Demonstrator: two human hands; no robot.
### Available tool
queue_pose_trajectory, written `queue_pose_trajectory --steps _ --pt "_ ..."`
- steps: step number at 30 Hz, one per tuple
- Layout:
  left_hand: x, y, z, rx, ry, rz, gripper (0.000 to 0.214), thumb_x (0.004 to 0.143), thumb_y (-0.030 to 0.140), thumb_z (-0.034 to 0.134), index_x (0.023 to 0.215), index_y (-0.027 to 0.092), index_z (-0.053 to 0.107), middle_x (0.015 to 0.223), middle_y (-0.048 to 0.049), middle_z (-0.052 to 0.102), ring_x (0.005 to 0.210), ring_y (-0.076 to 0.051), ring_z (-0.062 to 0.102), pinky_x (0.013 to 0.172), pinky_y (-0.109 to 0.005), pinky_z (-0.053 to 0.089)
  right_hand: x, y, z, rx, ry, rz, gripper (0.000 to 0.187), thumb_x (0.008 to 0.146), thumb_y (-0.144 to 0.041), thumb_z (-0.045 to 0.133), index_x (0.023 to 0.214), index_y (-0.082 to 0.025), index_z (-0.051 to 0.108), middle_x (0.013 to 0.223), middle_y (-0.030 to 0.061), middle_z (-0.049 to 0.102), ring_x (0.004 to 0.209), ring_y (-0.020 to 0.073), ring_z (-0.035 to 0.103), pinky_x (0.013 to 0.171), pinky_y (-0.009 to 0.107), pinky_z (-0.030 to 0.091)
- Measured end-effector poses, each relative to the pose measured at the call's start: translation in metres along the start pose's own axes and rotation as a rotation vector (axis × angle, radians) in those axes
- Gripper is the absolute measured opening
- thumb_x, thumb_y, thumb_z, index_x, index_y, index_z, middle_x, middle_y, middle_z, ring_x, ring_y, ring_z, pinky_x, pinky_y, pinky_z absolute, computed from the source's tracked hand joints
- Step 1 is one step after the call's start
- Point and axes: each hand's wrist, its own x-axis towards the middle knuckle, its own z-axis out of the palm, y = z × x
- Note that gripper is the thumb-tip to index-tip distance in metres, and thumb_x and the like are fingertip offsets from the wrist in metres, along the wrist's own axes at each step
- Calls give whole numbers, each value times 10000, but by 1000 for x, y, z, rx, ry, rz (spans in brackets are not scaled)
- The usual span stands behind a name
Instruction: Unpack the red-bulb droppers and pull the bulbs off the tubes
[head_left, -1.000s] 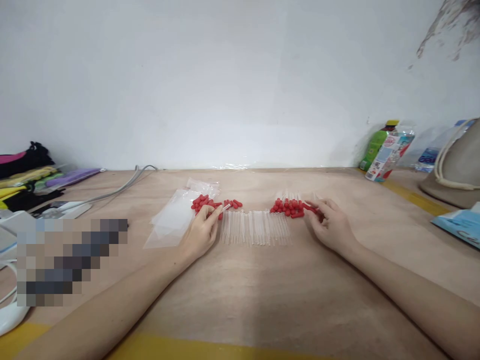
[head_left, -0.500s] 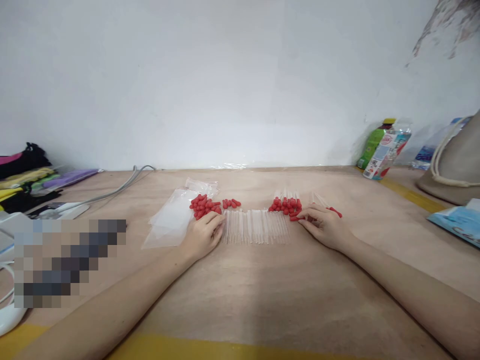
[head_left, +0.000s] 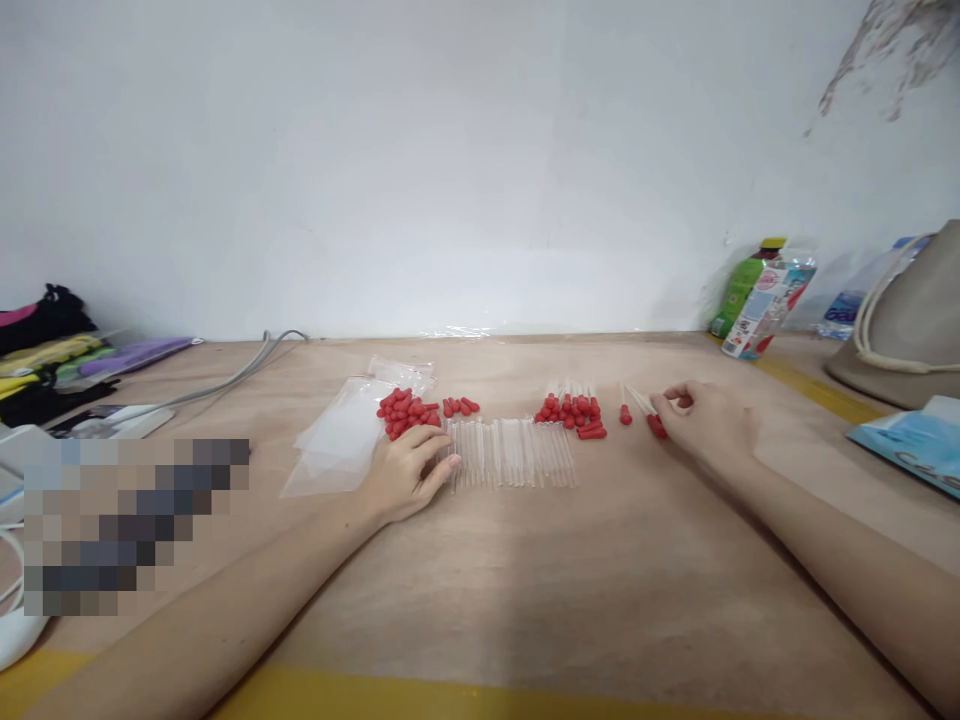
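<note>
My left hand (head_left: 405, 475) rests at the left end of a row of clear glass pipettes (head_left: 514, 453), thumb and fingers apart, holding nothing I can see. Behind it lies a pile of red rubber bulbs (head_left: 405, 410), with several loose ones beside it. On the right, my right hand (head_left: 705, 418) has curled fingers with a gap at the thumb. Its fingertips are beside droppers with red bulbs (head_left: 657, 426), perhaps touching them. A single dropper (head_left: 625, 412) lies left of these. Further left are a cluster of bulb-fitted droppers (head_left: 574, 405) and loose red bulbs (head_left: 592, 430).
Clear plastic bags (head_left: 337, 440) lie left of the bulb pile. A grey cable (head_left: 240, 375) crosses the table at left, near packaged items (head_left: 139, 355). At right stand drink bottles (head_left: 769, 305), a beige bag (head_left: 911, 310) and a blue pack (head_left: 911, 445).
My right hand has moved right, away from the loose red bulbs by the cluster, to the droppers further right. My left thumb has spread from its fingers.
</note>
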Motion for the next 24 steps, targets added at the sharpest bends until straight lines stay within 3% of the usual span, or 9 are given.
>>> queue_pose_trajectory --steps 3,6,15,17,20,24 --pt "1 -1 0 4 -4 6 229 861 267 445 959 147 614 971 -96 612 896 -188 571 788 -336 490 9 12 1 -76 -122 130 324 669 -489 510 732 -197 635 730 94 610 732 283 543 725 507 332" --pt "2 0 -2 9 -23 11 225 868 257 435 949 157 619 962 -88 610 889 -188 558 789 -342 479 12 15 3 -109 -252 174 319 636 -510 537 634 -206 633 613 96 571 675 288 539 709 521 324" --pt "2 1 -4 62 40 31 230 853 245 458 1025 169 592 1028 -92 578 971 -217 516 843 -388 442 10 11 7 -94 -341 248 260 662 -421 506 673 -211 657 701 109 610 752 313 557 692 461 349" --pt "2 1 -4 79 73 32 251 848 246 468 1068 179 569 1065 -90 566 1016 -225 499 879 -406 426 8 8 7 -65 -292 282 289 700 -432 477 711 -204 655 711 106 616 770 305 556 702 448 347" --pt "3 2 -2 100 120 43 307 839 244 486 1138 191 529 1135 -88 541 1091 -230 469 948 -423 388 -1 -2 6 77 -77 201 321 762 -456 445 792 -195 628 752 87 634 762 266 555 739 436 335" --pt "6 7 2 144 163 67 426 828 243 510 1248 205 446 1258 -88 479 1183 -237 412 999 -419 348 -28 -31 7 239 208 -257 260 791 -422 494 778 -192 614 773 46 643 791 212 546 812 391 298"
